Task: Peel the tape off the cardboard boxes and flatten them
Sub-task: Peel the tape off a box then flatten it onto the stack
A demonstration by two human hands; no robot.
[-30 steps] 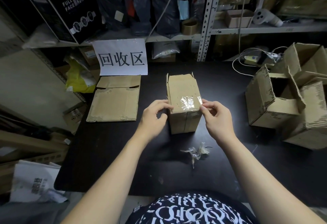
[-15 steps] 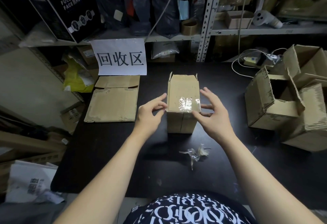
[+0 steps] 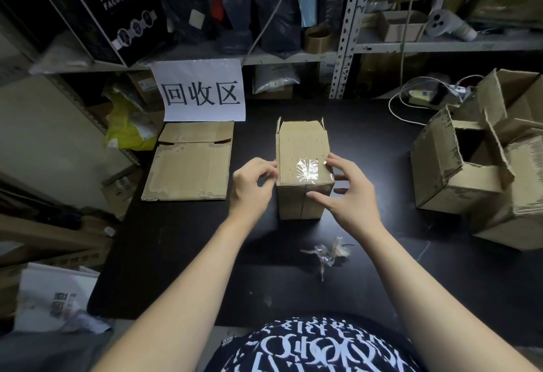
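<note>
Here we see a small cardboard box (image 3: 299,142) lying on its side in the middle of the black table (image 3: 182,239), its closed end towards the person and its open flaps pointing away towards the shelves. A patch of clear tape (image 3: 307,169) shines on the upper face, close to the near edge, and runs out to both side edges. The left hand (image 3: 251,186) is curled at the box's upper left edge, thumb and forefinger closed together in a pinch just where the tape folds over that edge; it seems to be the tape's end between them, though we cannot make it out for certain. The right hand (image 3: 351,195) is spread wide around the near right corner and grips nothing: its thumb (image 3: 316,195) lies flat across the near face, its forefinger tip (image 3: 330,160) touches the upper right edge at the tape, and the other fingers splay off the right side. A crumpled wad of clear tape (image 3: 327,254) lies on the table nearer the person. A flattened carton (image 3: 188,171) rests to the left below a white paper sign (image 3: 202,92), and opened boxes (image 3: 449,183) are heaped at the right.
</note>
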